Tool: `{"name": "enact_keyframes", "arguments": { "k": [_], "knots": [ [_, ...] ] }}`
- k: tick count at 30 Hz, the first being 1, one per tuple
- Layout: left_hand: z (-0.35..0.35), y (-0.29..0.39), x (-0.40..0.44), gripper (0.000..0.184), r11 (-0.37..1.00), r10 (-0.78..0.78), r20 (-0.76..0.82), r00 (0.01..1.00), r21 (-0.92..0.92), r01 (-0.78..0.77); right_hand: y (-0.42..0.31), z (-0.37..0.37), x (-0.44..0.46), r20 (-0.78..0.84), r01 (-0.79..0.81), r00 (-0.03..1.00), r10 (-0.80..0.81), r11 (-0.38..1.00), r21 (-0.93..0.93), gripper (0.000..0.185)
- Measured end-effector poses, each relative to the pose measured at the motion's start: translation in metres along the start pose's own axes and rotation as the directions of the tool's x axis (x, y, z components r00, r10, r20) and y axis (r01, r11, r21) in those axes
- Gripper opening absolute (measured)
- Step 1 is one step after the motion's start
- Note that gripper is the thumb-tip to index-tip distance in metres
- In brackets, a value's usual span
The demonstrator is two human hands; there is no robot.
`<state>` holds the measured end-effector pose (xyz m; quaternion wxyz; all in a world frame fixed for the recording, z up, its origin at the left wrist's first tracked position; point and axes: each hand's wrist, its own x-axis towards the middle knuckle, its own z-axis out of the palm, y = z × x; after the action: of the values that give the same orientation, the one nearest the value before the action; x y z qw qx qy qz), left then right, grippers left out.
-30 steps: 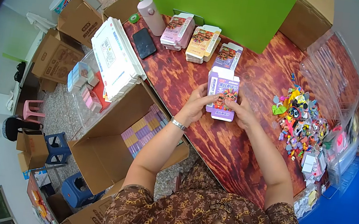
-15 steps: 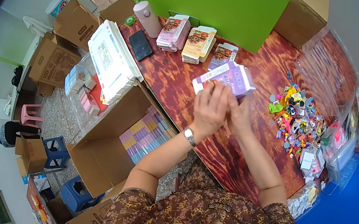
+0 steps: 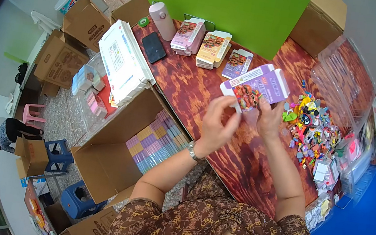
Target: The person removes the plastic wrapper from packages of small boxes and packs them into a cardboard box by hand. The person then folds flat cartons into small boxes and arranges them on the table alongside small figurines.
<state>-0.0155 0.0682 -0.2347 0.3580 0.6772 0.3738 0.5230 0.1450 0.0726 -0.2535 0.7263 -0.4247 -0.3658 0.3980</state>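
A purple and white printed carton [image 3: 257, 91] is held up above the patterned table, its end flaps standing open. My right hand [image 3: 270, 119] grips its near right side, thumb on the printed face. At the carton's left end, my left hand [image 3: 218, 124] has its fingers curled with the tips at a white flap; a watch is on that wrist. Behind the carton lie a flat purple carton [image 3: 237, 64], a stack of yellow cartons [image 3: 212, 50] and a stack of pink cartons [image 3: 188, 36].
A pile of small colourful pieces [image 3: 315, 124] lies to the right. An open cardboard box [image 3: 105, 153] full of packed cartons stands at the left. A phone [image 3: 153, 47], a pink bottle [image 3: 162, 22] and a green panel [image 3: 224, 6] are at the back. A person [image 3: 15, 133] bends far left.
The carton has turned to show its printed face and shifted right. My left hand has drawn back from over it to its left end. The distant person has bent over.
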Motion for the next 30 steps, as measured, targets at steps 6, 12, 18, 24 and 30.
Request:
{"name": "enact_keyframes", "arguments": {
  "k": [6, 12, 18, 24, 30],
  "knots": [
    [0.015, -0.016, -0.019, 0.062, 0.685, -0.465, 0.170, 0.869, -0.552, 0.474, -0.021, 0.022, 0.006, -0.065, -0.032, 0.996, 0.056, 0.945, 0.326, 0.045],
    [0.055, -0.005, -0.001, 0.035, 0.213, -0.631, 0.224, 0.743, -0.871, 0.443, 0.013, 0.026, -0.023, -0.032, -0.126, 0.989, 0.146, 0.928, 0.351, 0.060],
    [0.017, -0.043, -0.001, 0.042, 0.177, -0.608, 0.272, 0.746, -0.870, 0.461, 0.024, -0.029, -0.033, 0.244, -0.518, 0.851, 0.466, 0.821, 0.241, 0.069],
    [-0.016, -0.079, 0.026, 0.054, 0.422, -0.571, 0.504, 0.648, -0.497, 0.758, 0.021, -0.044, 0.001, 0.407, -0.480, 0.770, 0.492, 0.866, -0.139, 0.084],
    [-0.005, -0.093, 0.062, 0.057, 0.432, -0.596, 0.485, 0.640, -0.478, 0.765, 0.041, -0.020, 0.027, 0.216, -0.467, 0.846, 0.488, 0.873, -0.142, 0.085]
  ]
}}
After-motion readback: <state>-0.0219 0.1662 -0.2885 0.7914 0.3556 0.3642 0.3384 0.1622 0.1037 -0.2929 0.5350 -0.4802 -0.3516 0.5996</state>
